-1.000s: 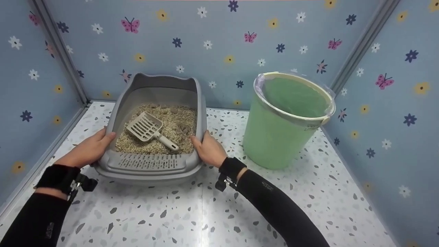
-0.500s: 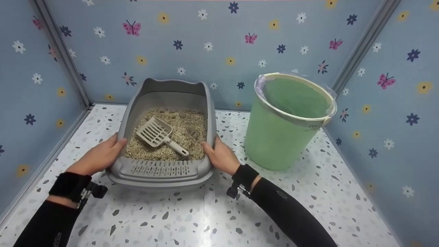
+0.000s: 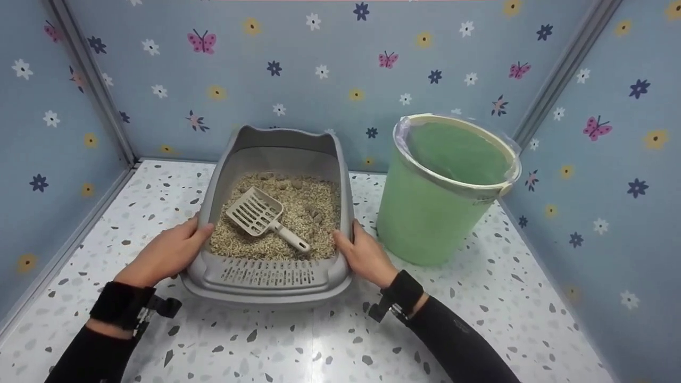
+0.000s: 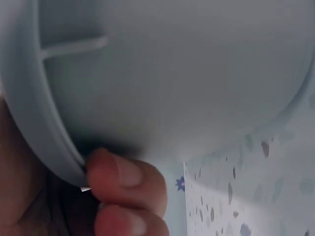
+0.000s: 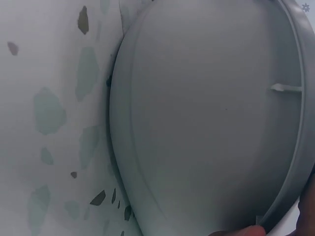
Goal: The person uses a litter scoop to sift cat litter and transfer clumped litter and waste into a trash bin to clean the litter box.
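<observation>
The gray litter box (image 3: 268, 291), the scoop (image 3: 255, 211), your left hand (image 3: 167, 250) and your right hand (image 3: 368, 256) now sit closer to the green bin (image 3: 420, 218).

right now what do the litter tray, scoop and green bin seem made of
Litter tray: probably moulded plastic, smooth satin grey, with a rib outside.
Scoop: likely rigid plastic, matte beige, with evenly formed slots.
Green bin: seemingly plastic, smooth, evenly coloured; whether slightly translucent is hard to tell.
</observation>
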Available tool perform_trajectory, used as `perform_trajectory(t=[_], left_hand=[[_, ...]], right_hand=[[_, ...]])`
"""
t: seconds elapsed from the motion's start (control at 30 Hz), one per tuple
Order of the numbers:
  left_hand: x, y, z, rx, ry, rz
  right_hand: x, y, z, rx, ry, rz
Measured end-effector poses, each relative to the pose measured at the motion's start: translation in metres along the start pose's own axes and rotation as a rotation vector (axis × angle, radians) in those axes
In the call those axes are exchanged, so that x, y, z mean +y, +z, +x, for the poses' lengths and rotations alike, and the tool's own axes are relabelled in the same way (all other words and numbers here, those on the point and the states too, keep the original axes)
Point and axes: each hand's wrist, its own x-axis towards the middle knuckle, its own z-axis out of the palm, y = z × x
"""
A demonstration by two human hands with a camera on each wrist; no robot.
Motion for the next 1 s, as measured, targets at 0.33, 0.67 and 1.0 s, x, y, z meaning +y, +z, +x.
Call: perform_trajectory(t=[0.33, 0.67, 1.0], left_hand=[[0.014, 0.02, -0.006, 0.072, 0.03, 0.057], [0.027, 0.037, -0.011, 0.103, 0.048, 0.079], [0.038, 0.047, -0.01, 0.101, 0.077, 0.08]], right_hand=[[0.012, -0.014, -0.022, 0.013, 0.035, 0.026], [0.022, -0.027, -0.039, 0.043, 0.076, 0.054], [0.031, -0.035, -0.052, 0.063, 0.115, 0.089]])
